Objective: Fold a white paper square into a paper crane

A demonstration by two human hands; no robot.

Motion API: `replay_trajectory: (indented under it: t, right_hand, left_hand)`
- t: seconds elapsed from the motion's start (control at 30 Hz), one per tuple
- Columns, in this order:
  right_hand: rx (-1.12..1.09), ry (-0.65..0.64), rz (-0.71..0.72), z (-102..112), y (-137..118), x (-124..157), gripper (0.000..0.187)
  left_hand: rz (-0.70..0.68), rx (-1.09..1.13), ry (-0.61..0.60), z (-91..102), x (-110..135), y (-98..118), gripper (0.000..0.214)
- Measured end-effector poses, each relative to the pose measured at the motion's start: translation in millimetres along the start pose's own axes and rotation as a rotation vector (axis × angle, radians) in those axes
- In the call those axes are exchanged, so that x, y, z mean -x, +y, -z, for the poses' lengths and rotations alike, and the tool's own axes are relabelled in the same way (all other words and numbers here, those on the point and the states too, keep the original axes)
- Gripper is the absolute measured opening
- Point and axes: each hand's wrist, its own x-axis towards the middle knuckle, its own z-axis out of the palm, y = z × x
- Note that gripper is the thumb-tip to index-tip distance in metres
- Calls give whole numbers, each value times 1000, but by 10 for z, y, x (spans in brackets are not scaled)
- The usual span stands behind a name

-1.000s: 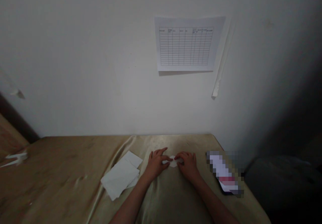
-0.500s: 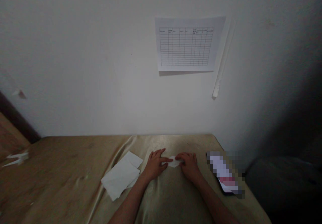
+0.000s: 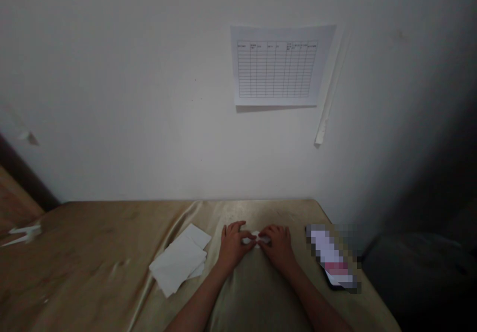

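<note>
A small piece of folded white paper [image 3: 246, 241] lies on the cloth-covered table, mostly hidden by fingers. From its left side my left hand [image 3: 231, 245] grips it, thumb and forefinger curled together near its middle while the other fingers stretch forward. My right hand [image 3: 278, 245] mirrors this from the right, its thumb and forefinger closed on the paper close to the left fingertips. Several loose white sheets [image 3: 178, 262] lie overlapping on the table, left of my left forearm.
The table [image 3: 97, 272] has a wrinkled golden-brown cover and meets a pale wall. On the right lies a phone [image 3: 335, 281], partly blurred out. A printed grid sheet [image 3: 276, 68] hangs on the wall. White scraps [image 3: 28, 233] sit at the far left.
Both thumbs and forefingers have come inward to the middle of the folded paper, hiding more of it. The sheets and the phone stay where they were.
</note>
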Motion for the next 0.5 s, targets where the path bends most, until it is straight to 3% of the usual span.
replay_trajectory:
  t: [0.2, 0.5]
  right_hand:
    - [10, -11, -25, 5, -24, -10, 14]
    - [-28, -63, -33, 50, 16, -30, 23]
  left_hand:
    - [-2, 1, 3, -34, -6, -14, 19]
    - [-47, -5, -84, 29, -43, -111, 27]
